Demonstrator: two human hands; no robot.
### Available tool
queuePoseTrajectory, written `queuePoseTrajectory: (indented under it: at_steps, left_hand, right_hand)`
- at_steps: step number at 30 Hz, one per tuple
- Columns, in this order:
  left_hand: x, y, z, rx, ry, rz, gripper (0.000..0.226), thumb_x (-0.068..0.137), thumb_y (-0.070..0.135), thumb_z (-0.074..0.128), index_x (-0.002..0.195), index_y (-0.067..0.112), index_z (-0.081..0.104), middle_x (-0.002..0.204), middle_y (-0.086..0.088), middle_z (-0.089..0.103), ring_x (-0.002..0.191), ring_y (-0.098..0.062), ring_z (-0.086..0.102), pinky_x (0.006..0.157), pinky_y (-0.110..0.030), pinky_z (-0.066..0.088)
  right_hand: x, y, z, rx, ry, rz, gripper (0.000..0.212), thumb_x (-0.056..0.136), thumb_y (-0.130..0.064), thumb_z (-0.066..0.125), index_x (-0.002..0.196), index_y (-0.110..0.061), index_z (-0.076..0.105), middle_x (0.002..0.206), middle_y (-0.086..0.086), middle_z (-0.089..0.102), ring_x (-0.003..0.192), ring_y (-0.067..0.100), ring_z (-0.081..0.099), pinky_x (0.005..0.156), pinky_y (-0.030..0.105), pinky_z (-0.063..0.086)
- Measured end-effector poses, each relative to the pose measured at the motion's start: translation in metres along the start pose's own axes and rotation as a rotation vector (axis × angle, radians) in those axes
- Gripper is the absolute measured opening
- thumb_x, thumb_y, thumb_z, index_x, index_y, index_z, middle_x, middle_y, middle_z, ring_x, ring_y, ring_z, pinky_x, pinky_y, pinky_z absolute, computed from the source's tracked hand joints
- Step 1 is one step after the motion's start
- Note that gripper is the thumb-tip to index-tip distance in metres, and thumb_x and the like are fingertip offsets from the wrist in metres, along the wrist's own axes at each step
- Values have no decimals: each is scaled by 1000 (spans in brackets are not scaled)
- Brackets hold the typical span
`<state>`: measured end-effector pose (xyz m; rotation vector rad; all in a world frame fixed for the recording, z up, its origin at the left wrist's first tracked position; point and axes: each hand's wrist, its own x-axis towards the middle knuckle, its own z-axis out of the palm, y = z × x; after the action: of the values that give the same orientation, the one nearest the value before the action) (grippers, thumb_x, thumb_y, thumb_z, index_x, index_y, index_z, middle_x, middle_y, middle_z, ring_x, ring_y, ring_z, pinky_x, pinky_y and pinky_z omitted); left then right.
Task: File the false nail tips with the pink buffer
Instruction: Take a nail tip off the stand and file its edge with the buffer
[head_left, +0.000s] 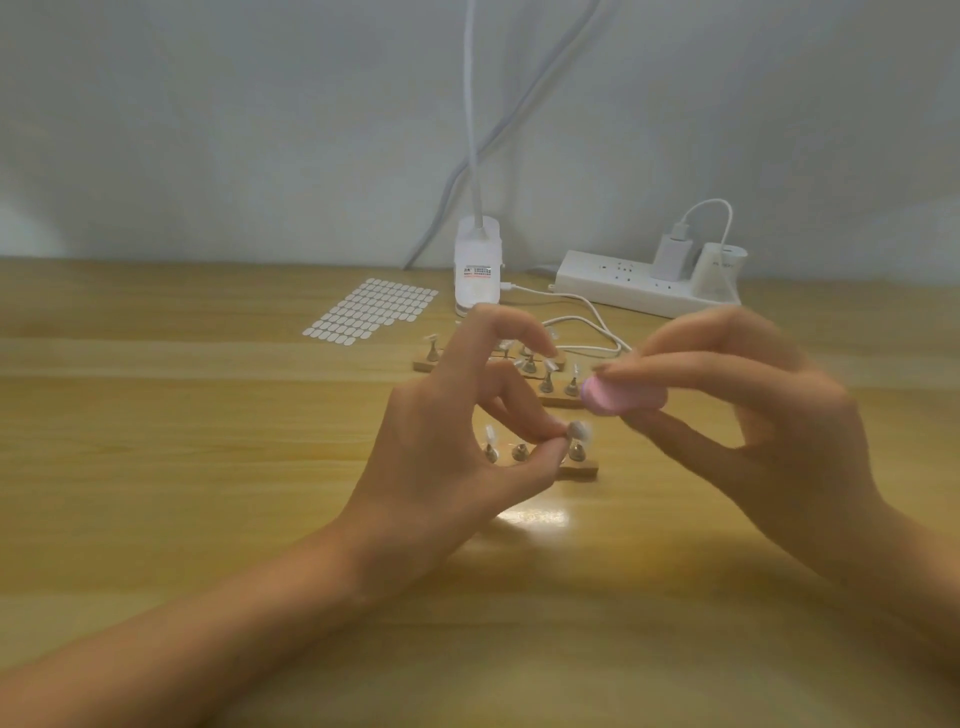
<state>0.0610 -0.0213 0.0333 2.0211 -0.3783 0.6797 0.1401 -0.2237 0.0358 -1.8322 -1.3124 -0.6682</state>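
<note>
Nail tip (579, 430), small, pale and glossy, is pinched between thumb and fingertip of the left hand (447, 457), just above the front wooden stand (581, 471). That grip likely steadies it against the filing stroke. Whether it is mounted on the metal cone (576, 452) beneath, I cannot tell. Just up and right of it, the right hand (769, 431) pinches the pink buffer (618, 397), a rounded matte block whose blurred end points at the tip without touching it. Farther back, more tips perch on cones on two more stands (556, 399). Beyond lie a sheet of adhesive tabs (374, 312), a white lamp clip (478, 265) and a power strip (639, 286) on the wood-grain surface (208, 467).
</note>
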Motion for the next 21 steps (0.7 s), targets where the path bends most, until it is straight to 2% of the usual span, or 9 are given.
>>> queuePoseTrajectory:
  at_steps: [2,6,10,14,17,21]
  left_hand:
    - [0,-1,1,7,-2,11,55,74,5,84,111,28,50,71,14,70,75,0,71,62,-4,40]
    - [-1,-1,1,-12,-16,-20,55,75,4,82,112,28,51,73,15,72,76,-2,71,62,-4,41]
    - [1,-3,-1,-14,-14,-19,56,75,3,82,114,28,50,72,13,71,77,-3,71,62,-5,41]
    - [0,-2,0,-27,-21,-31,53,77,6,81,113,28,50,75,15,73,76,-5,72,62,-6,42]
    - [2,-3,0,-38,-18,-12,52,78,7,83,114,27,50,76,16,74,80,-3,71,64,-8,42]
    - [1,-1,0,-37,-19,2,47,79,16,83,113,24,51,78,18,74,82,0,71,70,-7,40]
  right_hand:
    - [-1,-3,3,-7,-49,-54,25,86,-7,77,111,-11,72,100,5,64,90,14,67,84,26,52]
    - [-2,0,0,-27,-13,10,23,88,-5,79,110,-8,74,98,8,64,85,17,67,80,32,54]
    - [-4,-4,4,-53,-70,-67,22,88,-6,77,110,-10,74,98,7,64,87,13,66,84,24,52]
    - [-2,2,0,-48,-19,5,25,85,-4,77,109,-9,75,97,8,64,85,20,67,80,33,54]
    - [-3,1,1,8,-49,-9,24,86,-8,77,110,-13,74,99,5,63,89,20,66,83,30,51]
    - [-2,7,-1,-1,-36,83,22,88,-9,80,109,-13,75,98,4,64,92,17,66,84,31,51]
